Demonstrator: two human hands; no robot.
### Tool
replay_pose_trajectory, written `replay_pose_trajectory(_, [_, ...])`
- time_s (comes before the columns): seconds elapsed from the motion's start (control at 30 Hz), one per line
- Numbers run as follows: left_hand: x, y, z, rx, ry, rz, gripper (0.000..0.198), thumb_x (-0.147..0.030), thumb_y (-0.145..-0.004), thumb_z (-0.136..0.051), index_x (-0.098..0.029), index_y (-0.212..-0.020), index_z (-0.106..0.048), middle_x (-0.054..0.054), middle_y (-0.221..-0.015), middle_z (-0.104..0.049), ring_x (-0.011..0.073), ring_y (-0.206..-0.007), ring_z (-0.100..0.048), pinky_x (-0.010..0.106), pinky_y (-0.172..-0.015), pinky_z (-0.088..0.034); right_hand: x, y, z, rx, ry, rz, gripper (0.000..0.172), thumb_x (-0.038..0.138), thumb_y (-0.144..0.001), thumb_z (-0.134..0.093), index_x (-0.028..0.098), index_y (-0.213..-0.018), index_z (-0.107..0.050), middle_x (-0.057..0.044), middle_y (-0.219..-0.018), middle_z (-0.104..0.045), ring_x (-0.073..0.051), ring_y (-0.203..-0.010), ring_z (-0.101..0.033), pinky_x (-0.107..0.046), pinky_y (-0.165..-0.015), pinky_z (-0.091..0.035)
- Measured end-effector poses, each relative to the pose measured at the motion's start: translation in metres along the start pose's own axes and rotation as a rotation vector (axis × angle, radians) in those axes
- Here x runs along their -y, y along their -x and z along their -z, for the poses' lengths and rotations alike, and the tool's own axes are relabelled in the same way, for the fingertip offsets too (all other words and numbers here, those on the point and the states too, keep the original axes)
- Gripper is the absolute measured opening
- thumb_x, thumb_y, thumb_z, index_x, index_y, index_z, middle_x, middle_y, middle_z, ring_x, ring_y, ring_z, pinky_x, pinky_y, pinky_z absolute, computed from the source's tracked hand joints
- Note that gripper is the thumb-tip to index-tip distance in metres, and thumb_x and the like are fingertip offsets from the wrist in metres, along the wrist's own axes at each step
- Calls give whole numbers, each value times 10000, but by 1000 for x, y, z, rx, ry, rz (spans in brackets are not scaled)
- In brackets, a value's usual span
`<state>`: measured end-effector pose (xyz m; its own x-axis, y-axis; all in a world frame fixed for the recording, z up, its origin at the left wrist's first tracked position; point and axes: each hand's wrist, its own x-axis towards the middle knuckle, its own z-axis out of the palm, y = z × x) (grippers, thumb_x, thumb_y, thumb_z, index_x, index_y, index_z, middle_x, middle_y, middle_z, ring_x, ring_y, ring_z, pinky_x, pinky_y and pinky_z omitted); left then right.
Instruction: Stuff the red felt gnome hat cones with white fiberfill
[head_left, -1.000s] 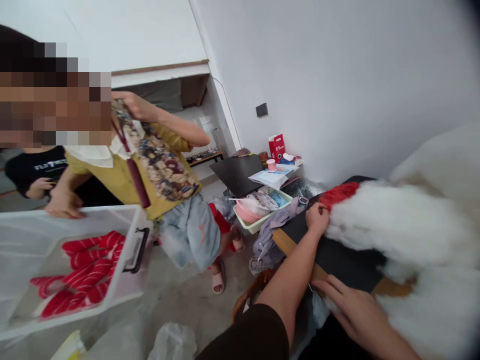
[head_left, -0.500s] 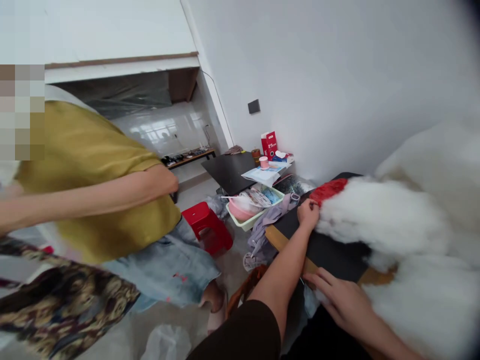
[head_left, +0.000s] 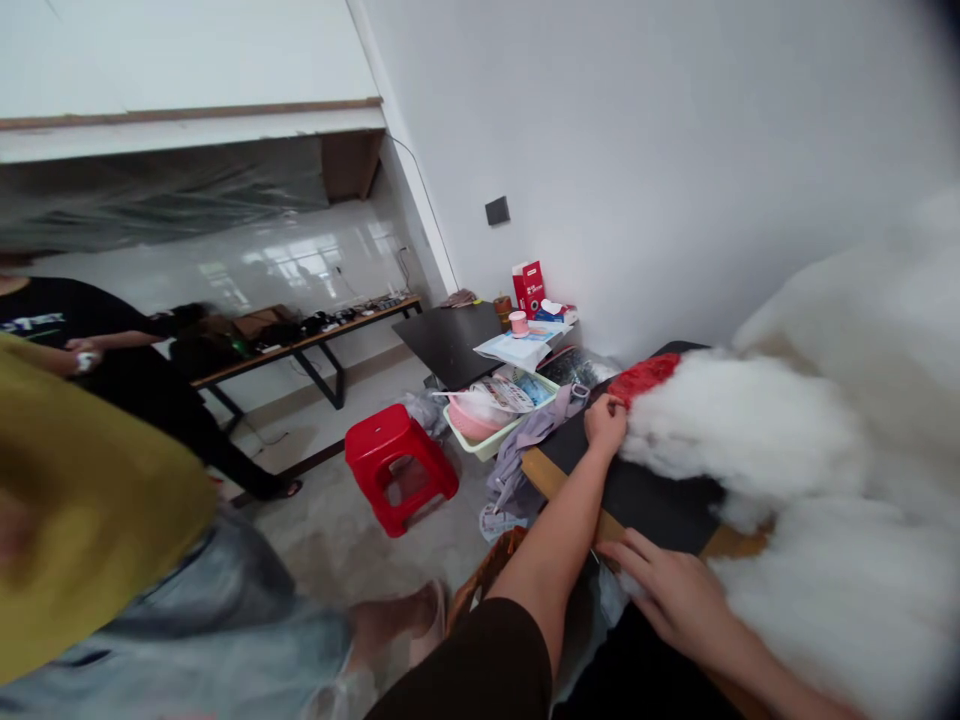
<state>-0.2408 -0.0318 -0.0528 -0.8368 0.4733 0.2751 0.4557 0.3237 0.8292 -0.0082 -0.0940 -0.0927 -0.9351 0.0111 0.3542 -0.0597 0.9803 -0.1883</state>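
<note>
My left hand is closed at the near end of a red fuzzy cloth, pinching its edge. The cloth lies on the black tabletop, partly against a big heap of white stuffing. My right hand is nearer to me, its fingers stretched out and resting by the wooden edge of the table. A thin pale glint shows by its fingertips, too small to name. More stuffing lies right of that hand.
A pale green basket holds a pink bowl and packets. Behind it a black table carries a pink spool and a red box. A red stool stands on the floor. Two other people are at left.
The person in the yellow top has moved left and down in view, uncovering the stool and a person in black. The patterned cloth at left is out of view. My hands keep nearly the same pose.
</note>
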Motion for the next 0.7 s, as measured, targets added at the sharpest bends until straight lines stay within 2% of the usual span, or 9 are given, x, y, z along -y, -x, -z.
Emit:
replay_pose_trajectory(0.47, [0, -1, -1, -7, -17, -2, 171, -211, -850, -574, -227, -912, -732, 25, -786, -723, 175, -744, -651, 289, -802, -503, 4, -2, 6, 46, -2, -28, 664, 94, -680, -540, 313, -1305, -595, -41, -1160, -659, -191, -786, -693, -268, -629, -437])
replay_pose_trajectory(0.7, [-1, -4, 1, 6, -3, -29, 154, -180, -855, -571, -212, -909, -712, 33, -836, -732, 172, -769, -660, 300, -811, -504, 14, -13, 38, 202, -40, -48, 625, 107, -743, -542, 289, -1340, -578, -54, -1148, -671, -201, -842, -685, -268, -634, -395])
